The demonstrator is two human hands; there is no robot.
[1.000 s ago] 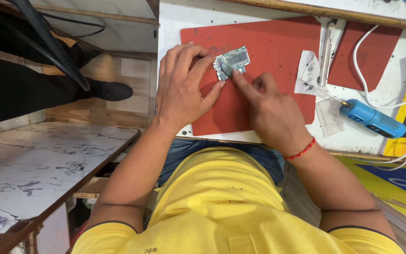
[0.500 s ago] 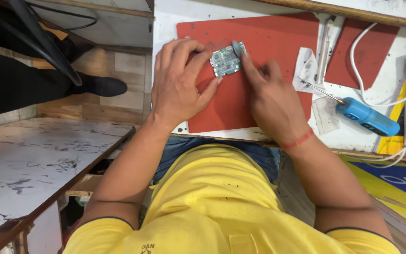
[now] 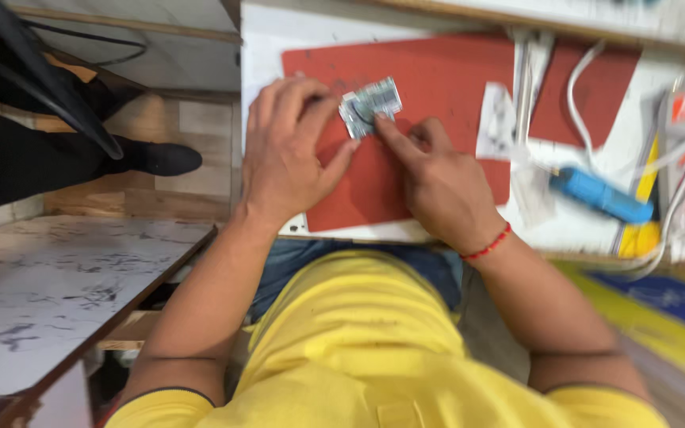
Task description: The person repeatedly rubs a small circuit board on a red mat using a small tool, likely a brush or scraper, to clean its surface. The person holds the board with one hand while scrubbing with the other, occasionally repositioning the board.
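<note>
Head view, looking down at a white counter [image 3: 267, 47]. A small rectangular circuit board [image 3: 370, 105], grey-green with a metallic sheen, lies on a flat red mat [image 3: 438, 75] near the counter's far edge. The left hand [image 3: 287, 154] curls its grip closed on the board's left end, thumb and fingers pinching it. The right hand [image 3: 438, 182] is loosely closed, its forefinger stretched out and pressing on the board's near edge; a red thread band [image 3: 489, 244] circles its wrist. Toward the right edge of the counter lie a blue plastic tool [image 3: 600, 196], white cables [image 3: 576, 103] and a clear plastic bag [image 3: 497, 119], all blurred. Against the frame half a second earlier, the board lies flatter and more level, the right forefinger sits lower on it, and both hands have kept their places.
</note>
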